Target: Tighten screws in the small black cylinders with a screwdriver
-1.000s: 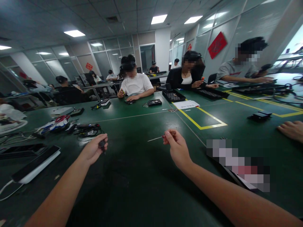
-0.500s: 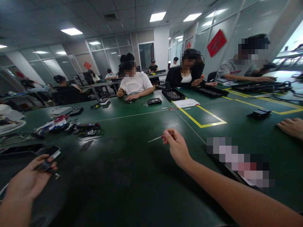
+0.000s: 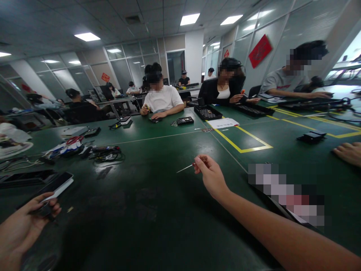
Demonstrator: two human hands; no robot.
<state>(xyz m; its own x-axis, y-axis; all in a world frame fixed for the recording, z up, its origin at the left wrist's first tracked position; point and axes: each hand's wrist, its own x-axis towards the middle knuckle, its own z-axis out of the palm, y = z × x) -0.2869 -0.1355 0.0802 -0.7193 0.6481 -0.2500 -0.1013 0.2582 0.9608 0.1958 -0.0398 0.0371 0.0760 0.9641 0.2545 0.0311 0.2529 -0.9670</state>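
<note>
My right hand (image 3: 210,175) is held above the middle of the green table (image 3: 158,210), its fingers pinched on a thin screwdriver (image 3: 186,168) whose metal shaft points left. My left hand (image 3: 21,226) is at the lower left edge, fingers curled around a small dark object (image 3: 42,209) that I cannot make out, close to a black and white phone-like device (image 3: 53,186) lying on the table.
Cables and tools (image 3: 84,150) lie at the left. Another person's hand (image 3: 348,152) rests at the right edge, near a black box (image 3: 311,136). Yellow tape lines (image 3: 242,145), a parts tray (image 3: 207,113) and several seated people are across the table.
My left hand has swung from the table's middle down to the lower left beside the phone-like device. My right hand with the screwdriver has stayed in place.
</note>
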